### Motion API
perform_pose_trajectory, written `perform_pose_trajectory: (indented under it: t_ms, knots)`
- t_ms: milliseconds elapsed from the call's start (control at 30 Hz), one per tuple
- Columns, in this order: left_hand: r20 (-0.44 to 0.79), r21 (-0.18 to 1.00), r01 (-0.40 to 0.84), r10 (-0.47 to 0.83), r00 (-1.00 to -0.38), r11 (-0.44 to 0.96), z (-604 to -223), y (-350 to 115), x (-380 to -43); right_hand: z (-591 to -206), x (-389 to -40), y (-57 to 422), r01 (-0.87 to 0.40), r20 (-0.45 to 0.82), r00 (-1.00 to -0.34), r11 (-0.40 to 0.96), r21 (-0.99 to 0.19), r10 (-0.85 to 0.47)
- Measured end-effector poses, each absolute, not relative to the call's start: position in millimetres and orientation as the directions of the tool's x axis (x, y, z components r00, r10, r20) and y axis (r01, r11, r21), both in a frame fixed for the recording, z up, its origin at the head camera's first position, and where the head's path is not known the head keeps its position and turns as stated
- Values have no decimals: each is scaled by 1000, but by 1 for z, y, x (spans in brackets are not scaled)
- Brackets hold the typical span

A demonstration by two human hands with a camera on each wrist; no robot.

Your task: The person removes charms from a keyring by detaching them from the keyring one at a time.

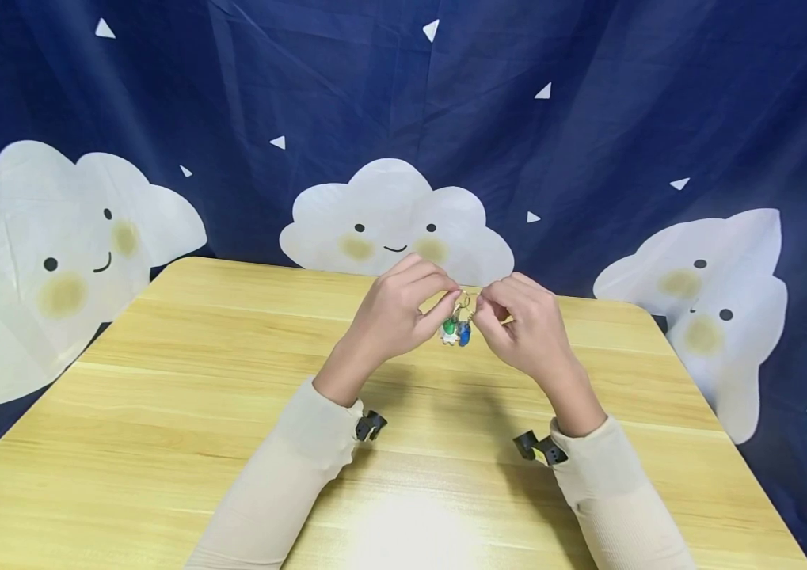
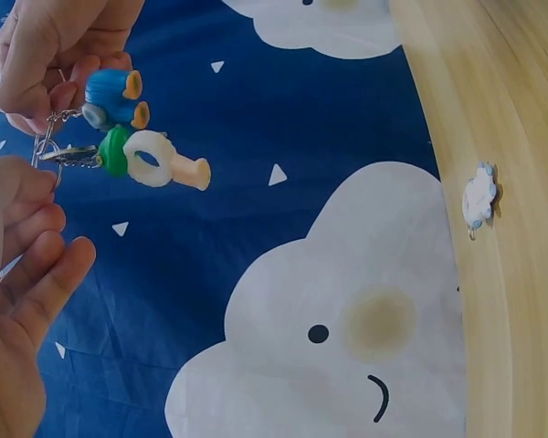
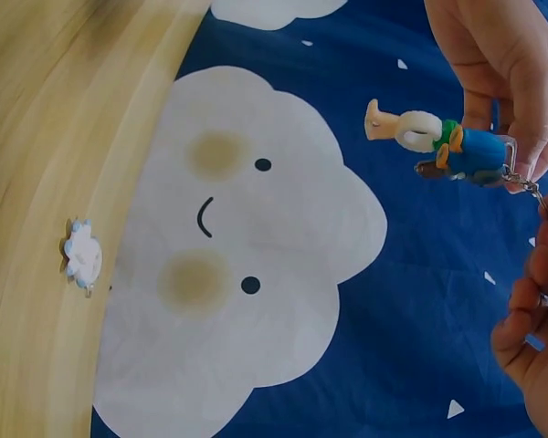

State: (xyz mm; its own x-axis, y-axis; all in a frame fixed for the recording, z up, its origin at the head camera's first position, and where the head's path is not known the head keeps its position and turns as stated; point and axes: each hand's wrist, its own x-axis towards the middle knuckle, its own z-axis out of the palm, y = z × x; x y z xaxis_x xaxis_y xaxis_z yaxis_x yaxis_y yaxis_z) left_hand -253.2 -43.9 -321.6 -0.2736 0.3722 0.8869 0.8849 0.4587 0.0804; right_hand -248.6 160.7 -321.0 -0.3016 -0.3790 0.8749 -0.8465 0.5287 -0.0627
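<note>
My left hand (image 1: 403, 310) pinches a metal key ring (image 1: 466, 300) between thumb and fingers, up above the table. From the ring hang a small blue figure charm (image 2: 110, 97) with orange feet and a green, white and peach figure charm (image 2: 152, 159). Opposite, my right hand (image 1: 527, 326) holds the blue charm's chain (image 3: 522, 182) by its end, fingertips close beside the ring. Fingers partly hide where ring and chain meet. A white and light-blue flower-shaped charm (image 2: 479, 195) with a small loop lies on the table beyond both hands.
The wood-grain table (image 1: 232, 396) reaches back to a dark blue curtain (image 1: 346, 79) printed with smiling clouds. Black wrist cameras sit at both cuffs. A bright light reflection falls on the tabletop near the front.
</note>
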Motion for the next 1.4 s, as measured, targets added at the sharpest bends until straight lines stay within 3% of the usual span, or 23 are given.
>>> perform_pose_trajectory:
  t_ms: [400,1400]
  knots:
    - [879,119,885,367,-305,451,-321,-43,-254,-320,-249,163,-847,867,-293,529,-40,-404]
    - [893,88,896,365,-265,436,-322,-40,-253,-320,-250,166,-830,863,-304,556,-33,-403]
